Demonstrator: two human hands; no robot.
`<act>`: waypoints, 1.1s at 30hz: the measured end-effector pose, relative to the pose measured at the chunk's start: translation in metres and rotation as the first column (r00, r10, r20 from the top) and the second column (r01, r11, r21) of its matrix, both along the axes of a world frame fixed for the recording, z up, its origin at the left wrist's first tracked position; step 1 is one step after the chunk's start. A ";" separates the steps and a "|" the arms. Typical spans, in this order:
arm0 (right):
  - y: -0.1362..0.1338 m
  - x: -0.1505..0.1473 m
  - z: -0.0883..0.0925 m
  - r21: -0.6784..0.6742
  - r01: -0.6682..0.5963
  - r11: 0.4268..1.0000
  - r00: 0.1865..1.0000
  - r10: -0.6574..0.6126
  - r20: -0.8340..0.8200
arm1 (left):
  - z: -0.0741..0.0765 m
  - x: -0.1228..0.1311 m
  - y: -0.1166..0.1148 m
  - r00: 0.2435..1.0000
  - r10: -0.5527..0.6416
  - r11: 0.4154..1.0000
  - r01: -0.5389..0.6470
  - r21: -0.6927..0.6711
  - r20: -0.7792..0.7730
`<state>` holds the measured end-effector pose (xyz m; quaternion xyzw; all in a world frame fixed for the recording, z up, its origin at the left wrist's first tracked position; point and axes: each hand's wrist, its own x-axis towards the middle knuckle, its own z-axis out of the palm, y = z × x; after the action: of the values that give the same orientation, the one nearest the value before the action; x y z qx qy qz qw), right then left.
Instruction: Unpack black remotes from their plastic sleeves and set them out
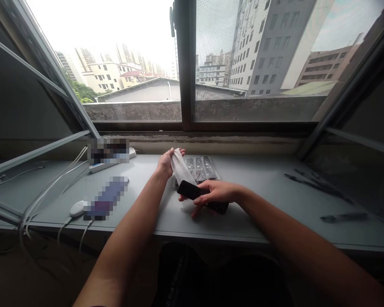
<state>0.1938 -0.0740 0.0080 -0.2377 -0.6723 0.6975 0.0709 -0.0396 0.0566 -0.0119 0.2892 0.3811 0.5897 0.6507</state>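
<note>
Left hand point(167, 163) pinches the far end of a translucent plastic sleeve point(181, 167), seemingly to hold it taut; the right hand point(216, 192) grips a black remote control point(188, 190) across its near end, bagged remotes point(202, 169) lying just beyond.

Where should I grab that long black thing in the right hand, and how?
Probably grip the black thing by its bare end pointing left: come from the left and pinch across its width. It's long and narrow, the right hand covers its other part, and the pale sleeve, held by the left hand, is on its far side.
</note>
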 end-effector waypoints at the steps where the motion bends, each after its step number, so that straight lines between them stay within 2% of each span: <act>1: 0.000 0.000 0.000 0.014 0.022 1.000 1.000 -0.022 -0.020 | 0.001 0.000 -0.001 1.000 -0.027 1.000 0.027 0.003 -0.007; 6: 0.003 0.003 0.001 0.070 0.195 0.978 0.970 -0.182 -0.159 | 0.003 0.002 -0.008 0.955 -0.284 0.958 0.286 0.021 -0.082; 11: 0.008 0.007 -0.002 0.068 0.292 0.954 0.944 -0.277 -0.179 | -0.001 0.006 -0.011 0.938 -0.316 0.946 0.322 0.022 -0.142; 17: 0.008 0.004 -0.003 0.021 0.331 0.943 0.931 -0.323 -0.168 | 0.000 0.004 -0.005 0.975 -0.140 0.983 0.157 0.092 -0.172; 19: 0.008 0.005 -0.003 0.005 0.328 0.945 0.931 -0.323 -0.173 | -0.002 -0.001 0.000 0.975 -0.019 0.994 0.042 0.100 -0.220; 21: 0.009 0.006 -0.003 -0.017 0.335 0.942 0.926 -0.332 -0.178 | -0.006 -0.009 0.005 0.938 0.154 0.985 -0.123 0.120 -0.309; 23: 0.012 0.007 -0.006 -0.057 0.352 0.934 0.913 -0.356 -0.200 | -0.007 -0.023 0.009 0.840 0.279 0.960 -0.235 0.150 -0.465; 25: 0.016 0.008 -0.010 -0.103 0.383 0.918 0.889 -0.396 -0.228 | -0.007 -0.040 0.010 0.673 0.333 0.943 -0.250 0.221 -0.660; 27: 0.019 0.008 -0.013 -0.141 0.431 0.891 0.854 -0.454 -0.254 | -0.005 -0.056 0.006 0.430 0.369 0.928 -0.222 0.300 -0.824; 28: 0.020 0.007 -0.013 -0.159 0.457 0.875 0.833 -0.484 -0.270 | -0.004 -0.062 0.003 0.272 0.364 0.926 -0.209 0.315 -0.891; 29: 0.020 0.007 -0.013 -0.177 0.482 0.858 0.810 -0.513 -0.285 | -0.003 -0.065 0.000 0.112 0.313 0.937 -0.201 0.287 -0.943; 30: 0.020 0.007 -0.013 -0.197 0.503 0.842 0.788 -0.540 -0.297 | -0.003 -0.067 -0.003 -0.013 0.225 0.957 -0.183 0.223 -0.974; 31: 0.020 0.007 -0.013 -0.217 0.520 0.826 0.768 -0.564 -0.304 | -0.004 -0.066 -0.006 -0.109 0.145 0.972 -0.169 0.162 -0.983; 33: 0.021 0.007 -0.012 -0.259 0.542 0.800 0.741 -0.600 -0.302 | -0.007 -0.060 -0.010 -0.241 0.070 0.982 -0.151 0.109 -0.968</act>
<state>0.2008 -0.0532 -0.0041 -0.3019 -0.4847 0.7236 0.3878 -0.1001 0.0466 -0.0189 0.5883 0.7851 0.1853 0.0569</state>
